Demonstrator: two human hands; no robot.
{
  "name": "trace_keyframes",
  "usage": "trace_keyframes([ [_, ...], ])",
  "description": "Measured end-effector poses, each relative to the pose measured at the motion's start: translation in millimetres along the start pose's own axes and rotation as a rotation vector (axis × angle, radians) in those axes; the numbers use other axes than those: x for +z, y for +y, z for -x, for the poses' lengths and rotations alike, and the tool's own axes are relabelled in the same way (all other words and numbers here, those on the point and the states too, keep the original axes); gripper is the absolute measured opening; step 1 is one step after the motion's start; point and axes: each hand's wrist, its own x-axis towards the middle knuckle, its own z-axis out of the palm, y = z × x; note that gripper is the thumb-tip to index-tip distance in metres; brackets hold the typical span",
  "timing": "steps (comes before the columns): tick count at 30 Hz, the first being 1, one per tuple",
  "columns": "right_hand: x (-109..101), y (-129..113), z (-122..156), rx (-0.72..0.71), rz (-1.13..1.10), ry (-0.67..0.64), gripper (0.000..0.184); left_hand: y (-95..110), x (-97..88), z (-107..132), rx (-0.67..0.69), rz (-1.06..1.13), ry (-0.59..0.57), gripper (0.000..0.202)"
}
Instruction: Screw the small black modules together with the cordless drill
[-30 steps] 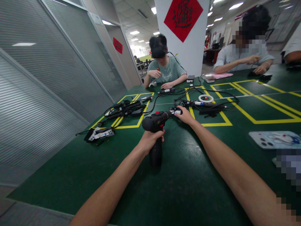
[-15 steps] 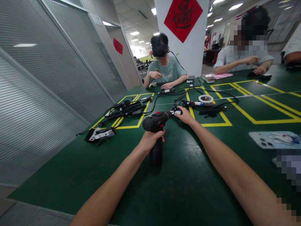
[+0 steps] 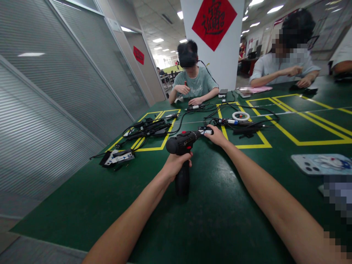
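My left hand (image 3: pixel 174 165) is wrapped round the grip of a black cordless drill (image 3: pixel 181 146), which stands with its base on the green table (image 3: pixel 209 212). The drill's nose points away to the right. There my right hand (image 3: pixel 217 135) pinches a small black and white part (image 3: pixel 205 131) lying on the table at the drill's tip. Both arms stretch forward over the table.
A tangle of black cables and tools (image 3: pixel 148 128) lies in the yellow-taped squares at the left, with a small device (image 3: pixel 118 157) nearer. A white ring (image 3: pixel 241 116) and more tools sit beyond my right hand. A phone (image 3: pixel 321 163) lies at the right. Two people sit across the table.
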Motion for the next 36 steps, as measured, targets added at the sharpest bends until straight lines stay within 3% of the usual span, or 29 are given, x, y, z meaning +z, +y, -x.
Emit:
trace_keyframes([
  [36,-0.9,-1.6,0.8,-0.019,0.009,0.011,0.052,-1.9,0.3,-0.8,0.042,-0.007,-0.058,0.019],
])
